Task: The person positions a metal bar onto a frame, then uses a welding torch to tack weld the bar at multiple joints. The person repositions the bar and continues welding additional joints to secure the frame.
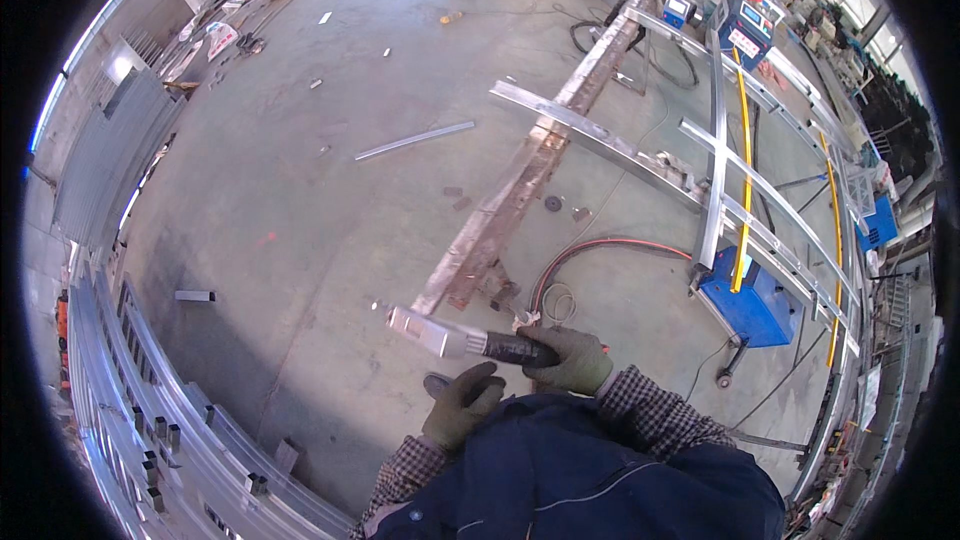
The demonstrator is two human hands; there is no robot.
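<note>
From my remote station, I have the right hand (575, 360) at about five o'clock from the middle of my head view, its gloved fingers wrapped around the black grip of a silver-headed handheld power tool (462, 341). Some of those fingertips are hidden from me. The left hand (460, 410), also gloved, is at six o'clock, its fingers half bent and loosely parted; I see nothing in it, though its palm is out of sight.

The relation I judge to matter most: from the right fingers, the tool's long axis runs out between nine and ten o'clock, silver head outermost. That head sits at roughly eleven o'clock from the left hand, which is nearer to it and apart from it.

Just past the head starts the near end of a rust-stained beam (500, 202), running off toward one o'clock; whether the two touch, I cannot tell. A silver metal bar (590, 128) crosses the beam farther along. A red-and-black hose (600, 242) curves down toward the right hand; any join with the tool is hidden.
</note>
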